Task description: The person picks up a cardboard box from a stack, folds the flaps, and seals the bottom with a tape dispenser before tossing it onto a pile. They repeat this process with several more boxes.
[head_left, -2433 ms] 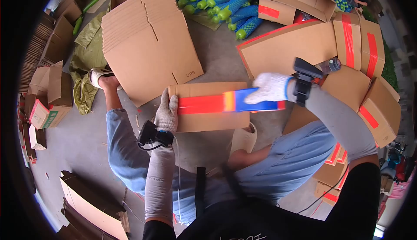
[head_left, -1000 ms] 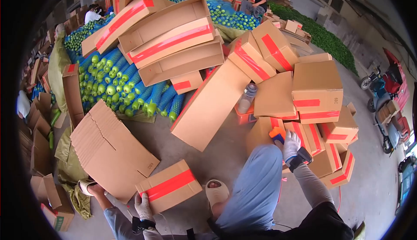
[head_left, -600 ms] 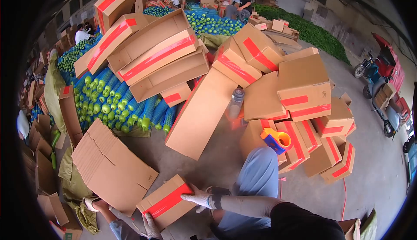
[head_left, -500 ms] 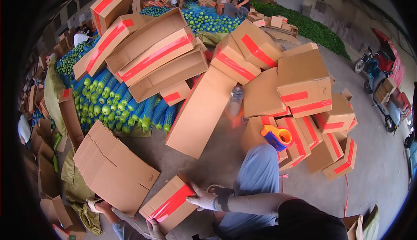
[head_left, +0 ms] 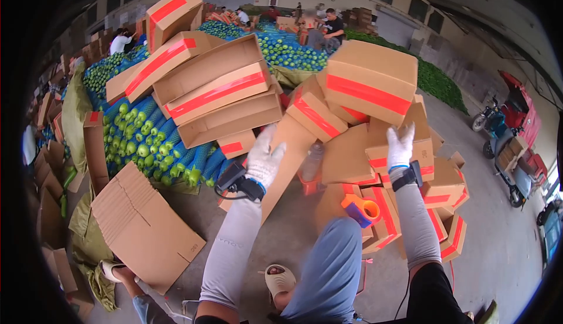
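Open, fabric-gloved hands (head_left: 264,161), oblong taped cardboard box (head_left: 373,69)

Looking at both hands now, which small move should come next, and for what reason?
I would probably lower the left hand toward the stack of flat cartons to take one sheet. This hand and the right hand look open and empty, the stack lies on the left side, and the tape dispenser is set down beside the knee.

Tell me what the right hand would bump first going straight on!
Probably the big top box with red tape, since the right hand points up toward it. How far is hard to tell.
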A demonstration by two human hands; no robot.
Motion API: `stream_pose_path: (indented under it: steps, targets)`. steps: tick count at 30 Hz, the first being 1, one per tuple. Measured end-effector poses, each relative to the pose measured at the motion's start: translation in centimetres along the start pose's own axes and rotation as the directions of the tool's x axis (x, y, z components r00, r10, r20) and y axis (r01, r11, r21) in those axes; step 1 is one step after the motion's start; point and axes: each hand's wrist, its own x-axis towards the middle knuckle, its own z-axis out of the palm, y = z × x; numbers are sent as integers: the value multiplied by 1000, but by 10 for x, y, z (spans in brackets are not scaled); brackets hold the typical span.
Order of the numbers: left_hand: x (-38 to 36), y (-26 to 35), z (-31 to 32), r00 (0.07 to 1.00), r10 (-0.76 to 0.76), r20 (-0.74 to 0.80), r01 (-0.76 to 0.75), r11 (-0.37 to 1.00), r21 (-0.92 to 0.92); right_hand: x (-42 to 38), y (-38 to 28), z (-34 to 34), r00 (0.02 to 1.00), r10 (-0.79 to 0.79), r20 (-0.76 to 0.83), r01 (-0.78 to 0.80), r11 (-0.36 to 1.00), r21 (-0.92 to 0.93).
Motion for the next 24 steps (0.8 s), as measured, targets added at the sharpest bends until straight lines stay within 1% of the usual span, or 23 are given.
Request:
stream_pose_path:
  steps: [1, 2, 3, 4, 5, 6, 7, 8, 9, 10, 11, 12, 14, 15, 17, 18, 19, 20, 21, 22, 23, 24]
  targets:
    - [-18, -16, -12, 996, -78, 43, 78, 997, 8, -3, 8, -4, 989, 149, 7, -149, 978, 145]
    - [-50, -26, -31, 999, -32, -2, 32, 984, 176, -13, 42, -12, 997, 72, 41, -74, 997, 36]
    - [-88, -45, -56, 997, -81, 3, 75, 944, 322, -47, 31, -12, 986, 91, 137, -77, 992, -101]
    - [-131, -69, -92, 989, -149, -23, 142, 871, 471, -85, 34, -9, 942, 240, 235, -280, 947, 155]
    - [-177, -109, -136, 957, -245, -155, 290, 838, 462, -126, 23, -9, 853, 380, 357, -443, 889, 113]
    - [-225, -143, -185, 902, -328, -279, 424, 794, 436, -166, 19, -5, 802, 384, 457, -426, 904, -12]
    - [-259, -147, -231, 794, -365, -487, 595, 633, 495, -197, 36, -12, 711, 286, 643, -280, 953, -115]
    - [-297, -171, -287, 758, -173, -629, 564, 658, 499, -209, -7, 2, 596, 290, 748, 156, 872, -463]
    - [-312, -147, -332, 680, -132, -721, 653, 558, 513, -225, -6, 12, 665, 100, 740, 241, 909, -339]
    - [-326, -141, -382, 663, -53, -747, 668, 492, 559, -229, -13, 23, 630, -57, 775, 469, 823, -321]
    - [-332, -127, -420, 695, 40, -718, 652, 386, 652, -232, -27, 35, 568, -30, 823, 508, 799, -321]
    - [-327, -104, -446, 669, -49, -742, 717, 305, 626, -234, -39, 49, 509, -3, 861, 550, 770, -323]
    - [-319, -93, -492, 682, -103, -724, 731, 106, 674, -235, -40, 62, 452, 30, 891, 539, 787, -301]
    - [-314, -89, -507, 684, -196, -703, 715, -15, 699, -237, -37, 67, 499, 53, 865, 493, 803, -334]
    - [-304, -92, -523, 650, -378, -660, 625, -228, 746, -241, -39, 81, 522, 67, 850, 515, 770, -377]
    - [-316, -117, -536, 650, -420, -633, 603, -223, 766, -242, -43, 86, 522, 73, 850, 529, 753, -390]
    - [-314, -114, -525, 649, -423, -632, 573, -274, 772, -244, -48, 91, 498, 121, 859, 555, 717, -422]
    - [-312, -118, -515, 649, -357, -671, 588, -324, 741, -246, -52, 96, 473, 175, 863, 578, 677, -455]
    - [-317, -128, -513, 683, -289, -671, 575, -354, 738, -246, -50, 97, 420, 162, 893, 659, 623, -423]
    - [-319, -134, -515, 661, -323, -677, 588, -337, 736, -247, -50, 99, 416, 156, 896, 653, 634, -414]
    - [-316, -134, -516, 644, -374, -667, 569, -349, 745, -247, -51, 100, 414, 160, 896, 663, 622, -417]
    - [-307, -115, -506, 620, -463, -633, 541, -333, 773, -247, -54, 102, 428, 183, 885, 665, 600, -445]
